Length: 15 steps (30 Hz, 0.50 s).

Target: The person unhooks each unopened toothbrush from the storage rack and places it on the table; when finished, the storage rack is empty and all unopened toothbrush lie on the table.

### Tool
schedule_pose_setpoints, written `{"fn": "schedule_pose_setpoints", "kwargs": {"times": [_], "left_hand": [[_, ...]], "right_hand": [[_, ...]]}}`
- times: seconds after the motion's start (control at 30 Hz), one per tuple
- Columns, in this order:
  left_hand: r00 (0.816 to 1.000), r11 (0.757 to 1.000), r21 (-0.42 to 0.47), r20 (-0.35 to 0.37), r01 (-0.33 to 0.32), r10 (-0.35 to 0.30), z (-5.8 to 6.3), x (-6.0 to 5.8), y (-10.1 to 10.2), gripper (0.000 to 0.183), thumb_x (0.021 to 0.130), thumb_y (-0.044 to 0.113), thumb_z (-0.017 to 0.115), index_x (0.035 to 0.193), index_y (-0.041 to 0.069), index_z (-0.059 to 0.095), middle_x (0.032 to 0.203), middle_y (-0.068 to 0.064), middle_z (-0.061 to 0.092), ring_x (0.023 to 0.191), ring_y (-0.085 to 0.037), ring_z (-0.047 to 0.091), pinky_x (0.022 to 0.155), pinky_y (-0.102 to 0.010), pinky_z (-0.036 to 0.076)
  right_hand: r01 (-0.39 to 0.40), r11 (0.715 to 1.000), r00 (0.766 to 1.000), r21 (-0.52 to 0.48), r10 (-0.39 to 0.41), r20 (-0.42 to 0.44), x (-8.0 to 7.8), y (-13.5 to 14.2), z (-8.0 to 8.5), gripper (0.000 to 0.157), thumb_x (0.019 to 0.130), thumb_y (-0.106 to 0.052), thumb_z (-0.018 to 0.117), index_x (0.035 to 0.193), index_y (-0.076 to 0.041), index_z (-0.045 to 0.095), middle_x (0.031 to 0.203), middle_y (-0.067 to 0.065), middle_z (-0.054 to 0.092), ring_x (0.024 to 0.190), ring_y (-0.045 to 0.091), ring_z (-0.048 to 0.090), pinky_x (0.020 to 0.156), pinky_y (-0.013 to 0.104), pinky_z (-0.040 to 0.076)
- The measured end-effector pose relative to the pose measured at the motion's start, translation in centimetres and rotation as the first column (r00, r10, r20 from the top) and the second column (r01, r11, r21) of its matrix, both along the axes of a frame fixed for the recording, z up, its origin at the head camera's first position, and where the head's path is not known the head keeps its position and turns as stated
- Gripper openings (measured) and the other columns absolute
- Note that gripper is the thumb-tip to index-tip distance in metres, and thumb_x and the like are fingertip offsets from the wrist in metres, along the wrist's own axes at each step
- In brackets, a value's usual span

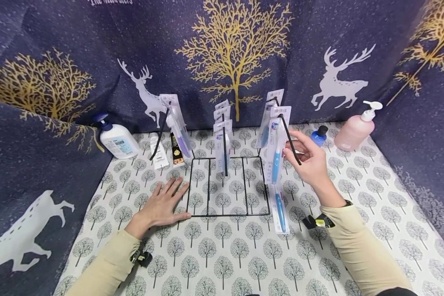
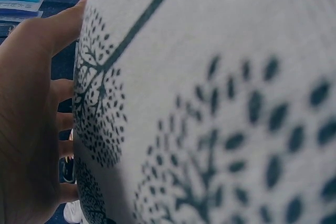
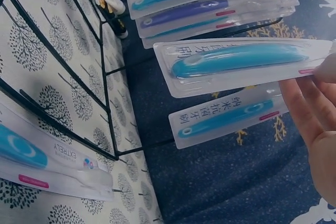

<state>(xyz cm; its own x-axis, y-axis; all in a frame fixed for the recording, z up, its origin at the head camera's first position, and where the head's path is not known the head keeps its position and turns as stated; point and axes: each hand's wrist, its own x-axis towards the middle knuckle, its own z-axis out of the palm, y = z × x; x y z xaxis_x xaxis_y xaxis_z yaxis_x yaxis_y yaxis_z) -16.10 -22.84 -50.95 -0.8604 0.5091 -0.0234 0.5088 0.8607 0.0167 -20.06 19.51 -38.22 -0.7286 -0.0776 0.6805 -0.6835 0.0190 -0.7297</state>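
Note:
My right hand (image 1: 308, 160) pinches the edge of a blue packaged toothbrush (image 1: 275, 152), which hangs on the right black hook (image 1: 291, 143) of a wire display rack (image 1: 229, 215). In the right wrist view, fingertips lie under that package and the thumb is at its edge. Behind it hangs another blue packaged toothbrush (image 3: 228, 116). Fingers spread, my left hand (image 1: 164, 205) rests on the tablecloth, its thumb at the rack's front left corner. One more packaged toothbrush (image 1: 280, 211) lies on the cloth by the rack's front right corner.
Several packaged toothbrushes (image 1: 223, 144) hang on the middle hook, with a purple one (image 1: 181, 135) on the left hook. Behind stand a white pump bottle (image 1: 119, 140), two tubes (image 1: 159, 154), a small blue bottle (image 1: 319, 137) and a pink pump bottle (image 1: 354, 131). A dark curtain backs the table.

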Motion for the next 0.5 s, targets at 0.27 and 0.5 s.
{"fn": "schedule_pose_setpoints", "kwargs": {"times": [0.27,0.5], "left_hand": [[1.000,1.000,-0.005,0.001,-0.003,0.003,0.1,0.0,0.1,0.094,0.075,0.079,0.037,0.147,0.022,0.015,0.154,-0.007,0.010,0.139,-0.033,0.015,0.106,-0.063,0.017],[1.000,1.000,0.001,0.006,-0.007,0.007,0.2,0.0,0.1,0.094,0.075,0.078,0.038,0.147,0.022,0.015,0.154,-0.007,0.009,0.139,-0.033,0.014,0.106,-0.063,0.016]], "right_hand": [[-0.041,0.999,0.998,-0.014,0.041,-0.055,0.8,0.6,-0.7,0.052,0.066,0.031,0.055,0.117,0.019,0.049,0.082,0.012,0.069,0.067,0.017,0.067,0.057,0.025,0.056],[-0.064,0.998,0.992,0.030,0.066,-0.104,1.8,1.0,-0.6,0.052,0.065,0.031,0.054,0.116,0.021,0.048,0.077,0.028,0.064,0.062,0.015,0.066,0.053,0.020,0.055]]}}
